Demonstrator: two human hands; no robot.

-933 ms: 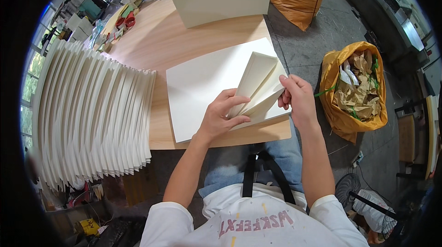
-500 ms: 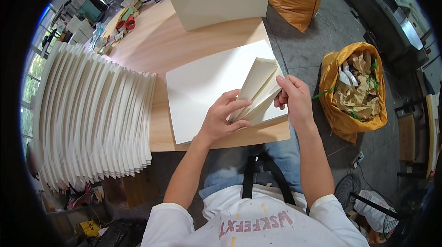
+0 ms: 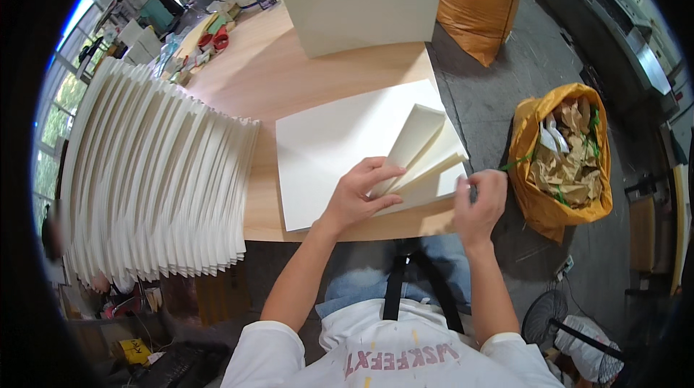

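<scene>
My left hand (image 3: 359, 193) grips the lower end of a folded cream-white paper piece (image 3: 417, 131) between thumb and fingers. Its layers fan apart toward the upper right, leaving a V-shaped gap. Beneath it lies a flat pile of large white sheets (image 3: 318, 146) at the table's near edge. My right hand (image 3: 483, 203) hovers just past the pile's right corner, apart from the folded piece. Its fingers are loosely curled and slightly blurred, with a dark gap between thumb and fingers. I see nothing held there.
Many folded white paper pieces stand in a long row (image 3: 163, 178) at left. A large pale board (image 3: 361, 1) rises at the table's far side. Red-handled scissors (image 3: 214, 41) lie far left. Right of the table stands a yellow sack (image 3: 524, 171) of crumpled brown paper.
My right hand has let go of the folded piece's right side and moved down and right. The left hand keeps its grip. The whole view has shifted slightly.
</scene>
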